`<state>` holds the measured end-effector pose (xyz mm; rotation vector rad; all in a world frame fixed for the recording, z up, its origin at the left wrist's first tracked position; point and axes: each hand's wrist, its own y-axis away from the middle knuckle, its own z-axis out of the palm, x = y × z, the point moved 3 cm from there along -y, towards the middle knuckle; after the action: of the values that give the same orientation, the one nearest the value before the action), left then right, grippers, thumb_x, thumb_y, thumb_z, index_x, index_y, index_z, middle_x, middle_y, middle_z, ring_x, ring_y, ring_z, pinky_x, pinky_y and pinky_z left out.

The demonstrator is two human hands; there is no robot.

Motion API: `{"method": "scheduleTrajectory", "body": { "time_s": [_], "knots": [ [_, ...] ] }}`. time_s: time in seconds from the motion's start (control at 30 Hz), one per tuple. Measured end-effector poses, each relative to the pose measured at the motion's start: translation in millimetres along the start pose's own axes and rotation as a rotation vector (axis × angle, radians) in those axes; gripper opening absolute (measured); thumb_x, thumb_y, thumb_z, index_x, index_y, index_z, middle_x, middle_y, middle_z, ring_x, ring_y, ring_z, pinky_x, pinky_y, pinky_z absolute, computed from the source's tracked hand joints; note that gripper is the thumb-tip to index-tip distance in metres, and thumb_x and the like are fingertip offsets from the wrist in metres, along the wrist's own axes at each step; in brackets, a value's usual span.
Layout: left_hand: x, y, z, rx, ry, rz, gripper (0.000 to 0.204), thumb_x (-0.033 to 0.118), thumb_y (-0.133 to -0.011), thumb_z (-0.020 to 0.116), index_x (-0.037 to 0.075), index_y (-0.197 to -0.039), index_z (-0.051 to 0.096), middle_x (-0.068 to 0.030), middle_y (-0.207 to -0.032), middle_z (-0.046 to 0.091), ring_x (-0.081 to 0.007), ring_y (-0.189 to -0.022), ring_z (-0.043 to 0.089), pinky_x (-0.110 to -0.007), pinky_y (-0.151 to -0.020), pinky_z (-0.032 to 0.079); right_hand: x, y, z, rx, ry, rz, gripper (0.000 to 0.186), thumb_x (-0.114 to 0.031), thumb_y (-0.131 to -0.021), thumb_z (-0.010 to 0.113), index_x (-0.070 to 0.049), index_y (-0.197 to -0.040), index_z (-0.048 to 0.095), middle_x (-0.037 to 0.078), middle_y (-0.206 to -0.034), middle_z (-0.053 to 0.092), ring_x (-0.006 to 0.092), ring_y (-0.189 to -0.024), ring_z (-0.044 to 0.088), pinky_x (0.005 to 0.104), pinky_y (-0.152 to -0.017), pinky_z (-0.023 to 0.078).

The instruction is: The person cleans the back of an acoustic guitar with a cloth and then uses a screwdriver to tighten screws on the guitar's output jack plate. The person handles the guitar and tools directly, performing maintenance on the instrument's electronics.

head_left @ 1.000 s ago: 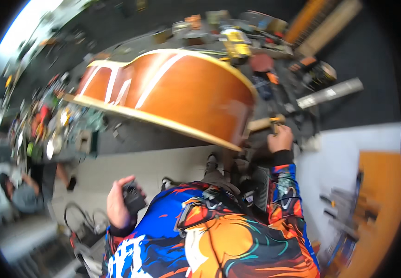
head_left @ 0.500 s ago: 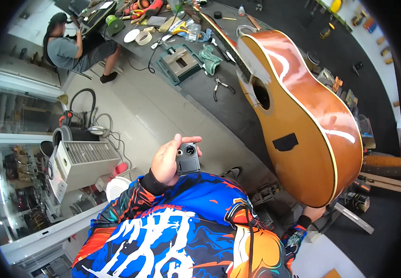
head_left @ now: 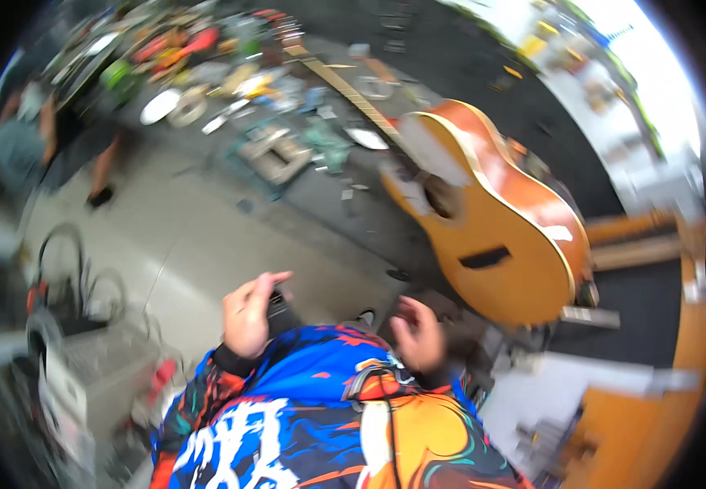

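My left hand (head_left: 246, 316) is in front of my body, its fingers round a small black box-shaped part (head_left: 281, 311) with round sockets on its face. To its right my right hand (head_left: 418, 332) hangs in the air, blurred, fingers slightly apart and nothing visible in them. An acoustic guitar (head_left: 495, 285) lies face up on the dark workbench (head_left: 340, 213), its neck pointing to the far left. A black patch (head_left: 485, 258) shows on its top below the soundhole. Both hands are apart from the guitar.
A green vise-like fixture (head_left: 273, 156) and a green cloth (head_left: 326, 145) are on the bench left of the guitar. Hand tools and tape rolls crowd its far end. Another person (head_left: 23, 151) sits at the far left. A pale box-shaped machine (head_left: 100, 371) stands at the lower left.
My right hand has left the guitar's lower end and come in front of my body. My left hand still holds the black part. The view has turned to the right and blurred.
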<state>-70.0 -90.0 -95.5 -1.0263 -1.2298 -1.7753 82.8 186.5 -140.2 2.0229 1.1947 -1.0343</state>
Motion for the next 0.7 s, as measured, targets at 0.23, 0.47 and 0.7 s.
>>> {"method": "scheduleTrajectory", "body": {
  "time_s": [0.23, 0.47, 0.7],
  "knots": [
    [32.3, -14.8, 53.5, -0.309, -0.055, 0.047, 0.077, 0.061, -0.102, 0.02, -0.001, -0.137, 0.049, -0.0102, -0.093, 0.068, -0.0126, -0.082, 0.063, -0.025, -0.075, 0.052, -177.6, -24.3, 21.1, -0.26, 0.183, -0.722, 0.081, -0.023, -0.067, 0.082, -0.003, -0.137, 0.047, 0.017, -0.133, 0.049, 0.0365, -0.121, 0.049, 0.0457, -0.103, 0.041],
    [37.6, -0.6, 140.1, -0.873, -0.128, 0.038, 0.087, 0.069, -0.097, 0.018, 0.002, -0.151, 0.025, -0.0123, -0.112, 0.063, -0.0152, -0.105, 0.057, -0.025, -0.093, 0.043, -144.9, 4.5, -32.1, 0.042, 0.113, -0.61, 0.081, -0.016, -0.063, 0.083, 0.0, -0.135, 0.049, 0.017, -0.123, 0.057, 0.0345, -0.111, 0.056, 0.0426, -0.098, 0.046],
    [44.2, -10.5, 202.3, -0.868, -0.292, 0.303, 0.07, 0.052, -0.102, 0.039, -0.002, -0.146, 0.035, -0.0171, -0.133, 0.053, -0.0257, -0.114, 0.059, -0.036, -0.095, 0.047, -91.7, 46.3, -195.8, 0.399, -0.16, -0.389, 0.084, -0.011, -0.069, 0.085, 0.003, -0.141, 0.043, 0.018, -0.124, 0.056, 0.0291, -0.116, 0.055, 0.0361, -0.102, 0.042]
  ]
}}
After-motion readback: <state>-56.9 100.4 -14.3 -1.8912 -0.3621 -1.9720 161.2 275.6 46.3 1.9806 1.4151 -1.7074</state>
